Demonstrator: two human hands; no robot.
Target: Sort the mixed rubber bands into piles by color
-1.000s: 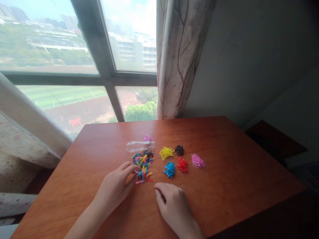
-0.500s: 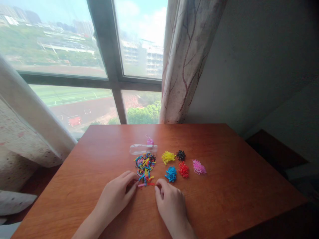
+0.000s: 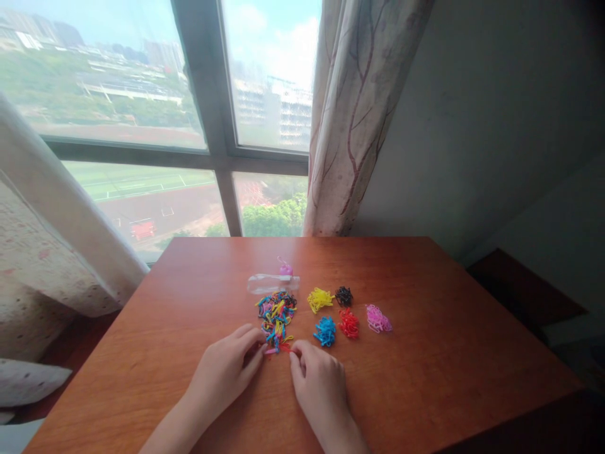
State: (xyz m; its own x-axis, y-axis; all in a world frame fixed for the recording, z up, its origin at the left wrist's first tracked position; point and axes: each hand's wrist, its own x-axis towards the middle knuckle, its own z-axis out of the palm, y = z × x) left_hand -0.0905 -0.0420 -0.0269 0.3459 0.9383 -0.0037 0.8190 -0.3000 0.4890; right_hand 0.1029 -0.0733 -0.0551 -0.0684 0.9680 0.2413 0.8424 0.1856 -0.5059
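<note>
A mixed pile of small coloured rubber bands [image 3: 276, 315] lies on the table in front of both hands. My left hand [image 3: 236, 359] rests at its near left edge, thumb and fingertips closed together beside a pink band [image 3: 271, 351]; what lies between the tips is hidden. From the right, my right hand [image 3: 316, 372] pinches the end of a red rubber band [image 3: 285, 347] at the pile's near edge. To the right sit sorted heaps: yellow bands [image 3: 320, 299], black bands [image 3: 343, 296], blue bands [image 3: 325, 331], red bands [image 3: 348, 323] and pink bands [image 3: 378, 318].
Behind the mixed pile lies a clear plastic bag or case [image 3: 269, 284], with a small pink item [image 3: 285, 269] at its far side. The wooden table [image 3: 425, 378] reaches back to a window [image 3: 265, 202] with a curtain [image 3: 350, 126].
My right hand has shifted slightly left, closer to the left hand, and the red band between them now looks bunched. My left fingertips have moved a little right.
</note>
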